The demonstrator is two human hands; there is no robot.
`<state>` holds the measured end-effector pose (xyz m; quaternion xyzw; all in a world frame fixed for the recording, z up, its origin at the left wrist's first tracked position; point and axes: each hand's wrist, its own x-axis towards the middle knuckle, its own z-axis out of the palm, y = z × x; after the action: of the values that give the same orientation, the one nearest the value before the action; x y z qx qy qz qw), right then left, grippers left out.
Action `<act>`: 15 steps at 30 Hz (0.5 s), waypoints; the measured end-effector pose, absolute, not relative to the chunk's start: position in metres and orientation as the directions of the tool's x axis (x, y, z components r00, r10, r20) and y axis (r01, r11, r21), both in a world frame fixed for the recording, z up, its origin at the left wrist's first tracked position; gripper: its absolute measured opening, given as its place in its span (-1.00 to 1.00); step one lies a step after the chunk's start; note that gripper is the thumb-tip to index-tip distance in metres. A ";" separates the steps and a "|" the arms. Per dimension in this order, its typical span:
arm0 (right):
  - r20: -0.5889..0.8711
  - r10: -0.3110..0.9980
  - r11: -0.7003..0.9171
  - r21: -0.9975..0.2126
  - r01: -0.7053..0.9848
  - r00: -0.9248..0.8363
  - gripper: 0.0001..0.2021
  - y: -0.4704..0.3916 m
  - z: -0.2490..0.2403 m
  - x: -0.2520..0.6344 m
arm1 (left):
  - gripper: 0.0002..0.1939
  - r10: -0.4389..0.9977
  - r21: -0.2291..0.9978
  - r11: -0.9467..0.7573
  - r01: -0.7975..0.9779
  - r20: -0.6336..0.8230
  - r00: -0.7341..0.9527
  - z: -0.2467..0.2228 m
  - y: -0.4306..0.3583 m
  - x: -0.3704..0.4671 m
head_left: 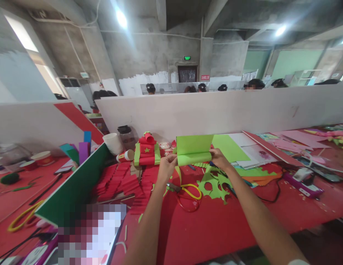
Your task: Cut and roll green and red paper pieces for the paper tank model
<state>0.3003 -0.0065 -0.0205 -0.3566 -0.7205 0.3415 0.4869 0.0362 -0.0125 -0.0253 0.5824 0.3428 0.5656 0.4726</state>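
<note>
Both hands hold up a sheet of light green paper (195, 145), its lower edge curled or folded toward me. At its left end, my left hand (168, 165) pinches the lower corner. The opposite end is gripped by the fingers of my right hand (219, 159). Below the paper lie scissors (192, 191) with yellow and red handles. Green paper offcuts (212, 183) with cut-out holes spread under my right forearm. To the left of my hands, a red and green paper model (147, 151) bears a yellow star.
Folded red paper strips (127, 182) cover the table beside an upright green board (74, 184). A white cup (112, 143) and a dark-lidded bottle (125, 136) stand behind. A white partition (215, 110) runs along the back. At right are paper sheets (232, 147) and a purple power strip (303, 184).
</note>
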 end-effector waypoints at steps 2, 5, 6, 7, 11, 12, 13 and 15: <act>0.433 0.859 0.485 -0.859 0.164 -0.272 -0.79 -0.007 -0.021 0.299 | -0.66 0.935 0.939 -0.317 -0.133 0.333 0.125 -0.025 -0.013 0.037; 0.435 0.861 0.485 -0.858 0.169 -0.264 -0.79 -0.006 -0.022 0.299 | -0.66 0.935 0.937 -0.316 -0.150 0.334 0.120 -0.023 -0.015 0.037; 0.448 0.857 0.496 -0.850 0.176 -0.253 -0.79 -0.006 -0.022 0.299 | -0.66 0.935 0.936 -0.314 -0.159 0.334 0.120 -0.022 -0.016 0.038; 0.459 0.856 0.504 -0.845 0.180 -0.239 -0.80 -0.006 -0.023 0.300 | -0.65 0.935 0.935 -0.308 -0.173 0.331 0.125 -0.021 -0.017 0.038; 0.441 0.886 0.457 -0.882 0.116 -0.143 -0.82 -0.003 -0.030 0.304 | -0.61 0.936 0.925 -0.259 -0.279 0.312 0.163 -0.015 -0.024 0.039; 0.426 0.897 0.436 -0.896 0.080 -0.121 -0.81 -0.002 -0.033 0.306 | -0.60 0.935 0.920 -0.246 -0.306 0.308 0.173 -0.013 -0.027 0.040; 0.414 0.905 0.420 -0.907 0.041 -0.100 -0.79 0.000 -0.036 0.307 | -0.60 0.934 0.915 -0.237 -0.327 0.307 0.184 -0.012 -0.029 0.040; 0.400 0.914 0.399 -0.916 -0.032 -0.063 -0.75 0.003 -0.043 0.310 | -0.62 0.924 0.909 -0.232 -0.347 0.318 0.214 -0.010 -0.033 0.041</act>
<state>0.3102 0.0029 -0.0430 -0.3654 -0.6036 0.4087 0.5789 0.0413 -0.0334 -0.0099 0.5419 0.2659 0.5678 0.5598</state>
